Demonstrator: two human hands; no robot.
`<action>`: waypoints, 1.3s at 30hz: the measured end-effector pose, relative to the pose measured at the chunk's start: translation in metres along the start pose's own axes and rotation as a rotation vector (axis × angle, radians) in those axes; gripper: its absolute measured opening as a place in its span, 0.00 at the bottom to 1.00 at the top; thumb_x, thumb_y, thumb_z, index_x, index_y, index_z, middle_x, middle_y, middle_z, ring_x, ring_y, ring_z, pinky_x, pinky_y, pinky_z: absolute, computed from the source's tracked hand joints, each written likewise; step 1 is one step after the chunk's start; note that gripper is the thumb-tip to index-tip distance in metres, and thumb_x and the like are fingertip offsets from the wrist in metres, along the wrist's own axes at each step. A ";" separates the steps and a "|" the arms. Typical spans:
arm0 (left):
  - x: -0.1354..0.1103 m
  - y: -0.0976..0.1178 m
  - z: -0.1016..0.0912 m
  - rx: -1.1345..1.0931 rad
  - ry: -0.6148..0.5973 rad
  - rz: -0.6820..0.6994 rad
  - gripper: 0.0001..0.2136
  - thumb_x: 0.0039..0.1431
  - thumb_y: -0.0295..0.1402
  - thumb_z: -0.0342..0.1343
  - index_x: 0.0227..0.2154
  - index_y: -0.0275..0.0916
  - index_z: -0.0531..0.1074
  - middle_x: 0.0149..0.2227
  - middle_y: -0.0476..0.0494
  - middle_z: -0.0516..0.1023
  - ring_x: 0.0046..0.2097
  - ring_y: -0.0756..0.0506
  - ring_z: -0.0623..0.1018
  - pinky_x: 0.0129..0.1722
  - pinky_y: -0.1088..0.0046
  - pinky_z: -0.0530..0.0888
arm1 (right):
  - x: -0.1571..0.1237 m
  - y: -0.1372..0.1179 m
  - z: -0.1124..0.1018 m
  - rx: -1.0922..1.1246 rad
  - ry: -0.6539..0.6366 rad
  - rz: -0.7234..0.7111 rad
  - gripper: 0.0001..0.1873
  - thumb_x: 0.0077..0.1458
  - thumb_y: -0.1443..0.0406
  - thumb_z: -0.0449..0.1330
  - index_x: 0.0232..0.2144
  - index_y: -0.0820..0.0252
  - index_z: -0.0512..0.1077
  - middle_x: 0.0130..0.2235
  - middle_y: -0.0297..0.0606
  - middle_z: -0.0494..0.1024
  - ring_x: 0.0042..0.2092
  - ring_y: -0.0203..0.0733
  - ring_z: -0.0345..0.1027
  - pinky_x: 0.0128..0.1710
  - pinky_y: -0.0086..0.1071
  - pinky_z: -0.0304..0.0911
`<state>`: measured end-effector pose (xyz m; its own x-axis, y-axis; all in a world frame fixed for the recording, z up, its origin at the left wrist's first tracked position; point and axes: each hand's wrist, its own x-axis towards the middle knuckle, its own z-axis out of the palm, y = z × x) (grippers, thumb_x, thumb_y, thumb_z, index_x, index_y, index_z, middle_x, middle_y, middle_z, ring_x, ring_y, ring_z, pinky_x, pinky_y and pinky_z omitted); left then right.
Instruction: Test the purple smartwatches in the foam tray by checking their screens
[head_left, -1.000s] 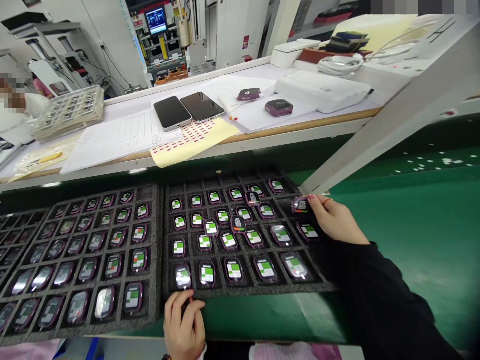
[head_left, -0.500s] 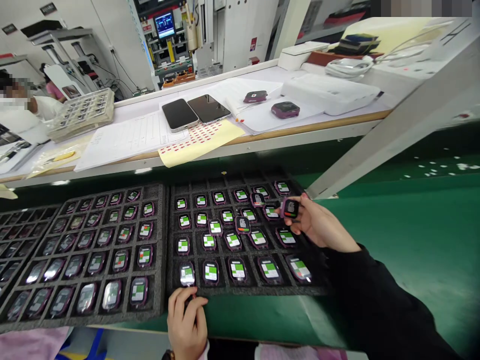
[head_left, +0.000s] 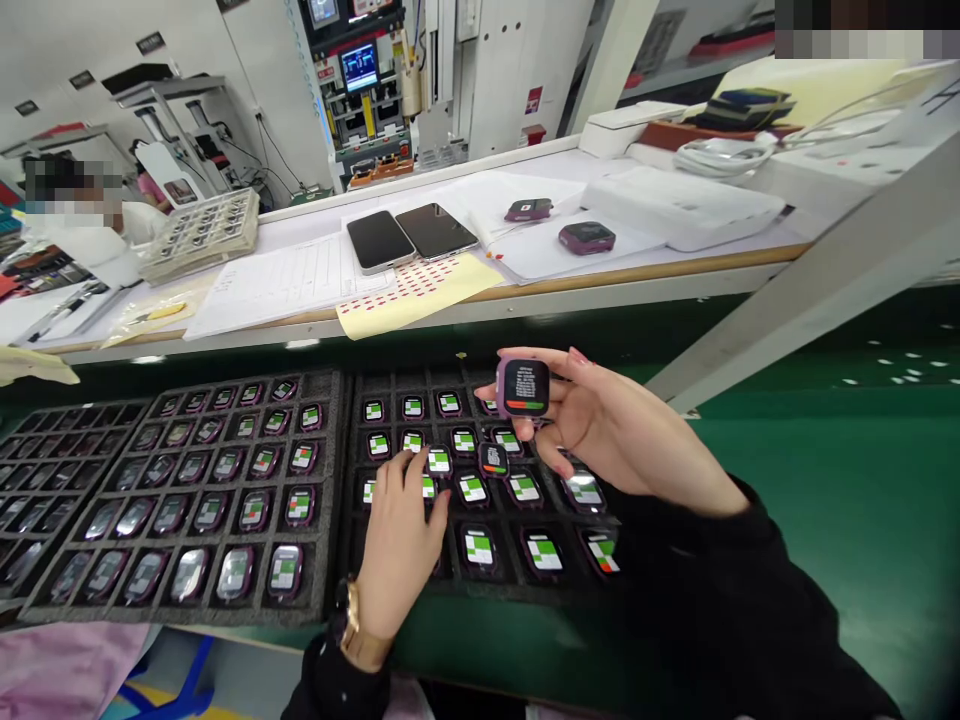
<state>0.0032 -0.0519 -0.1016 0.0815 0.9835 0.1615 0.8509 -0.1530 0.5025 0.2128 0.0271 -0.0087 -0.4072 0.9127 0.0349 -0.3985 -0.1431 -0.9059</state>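
Observation:
A purple-cased watch body (head_left: 526,387) without a strap is gripped in my right hand (head_left: 611,425), its dark screen showing small text above a red and green bar. My left hand (head_left: 397,530) reaches over the black foam tray (head_left: 517,585), fingers apart, with fingertips beside a watch body (head_left: 439,460) that shows a green and white screen. Whether they touch it I cannot tell. Another watch body (head_left: 493,459) with text and an orange bar lies atop the tray's dividers. Several more fill the compartments, some hidden behind my hands.
A second foam tray (head_left: 321,590) of watches stands to the left, another beyond it. The shelf (head_left: 300,330) above carries two phones (head_left: 380,241), papers, two watch bodies (head_left: 587,238) and a white box (head_left: 682,205). A slanted white post (head_left: 750,330) rises at right. A person sits far left.
My right hand has brought its watch body leftward and up, turning the screen toward me. My left hand has moved from the tray's front edge up over the watches. The view has shifted slightly.

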 end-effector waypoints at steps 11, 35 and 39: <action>0.053 -0.004 0.013 0.034 -0.230 -0.051 0.22 0.58 0.25 0.63 0.56 0.36 0.71 0.53 0.35 0.73 0.57 0.35 0.72 0.60 0.56 0.70 | -0.007 -0.010 -0.001 0.034 -0.076 -0.002 0.26 0.59 0.47 0.68 0.52 0.54 0.74 0.47 0.49 0.80 0.32 0.47 0.75 0.15 0.29 0.69; 0.210 -0.033 0.019 0.107 -0.064 -0.150 0.16 0.66 0.38 0.58 0.53 0.36 0.71 0.54 0.37 0.73 0.53 0.40 0.76 0.52 0.54 0.76 | -0.013 -0.023 -0.018 0.037 0.040 -0.150 0.20 0.65 0.53 0.63 0.54 0.55 0.72 0.48 0.49 0.79 0.33 0.43 0.73 0.19 0.28 0.71; 0.210 -0.036 0.028 0.064 -0.086 -0.160 0.17 0.66 0.38 0.58 0.53 0.36 0.71 0.55 0.37 0.73 0.53 0.40 0.76 0.52 0.54 0.76 | -0.011 -0.020 -0.019 0.035 0.038 -0.169 0.21 0.67 0.53 0.61 0.56 0.57 0.71 0.49 0.49 0.79 0.35 0.42 0.74 0.21 0.27 0.72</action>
<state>0.0037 0.1629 -0.1095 -0.0162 0.9998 0.0090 0.8877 0.0102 0.4602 0.2411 0.0277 0.0007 -0.3004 0.9387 0.1688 -0.4874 0.0010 -0.8732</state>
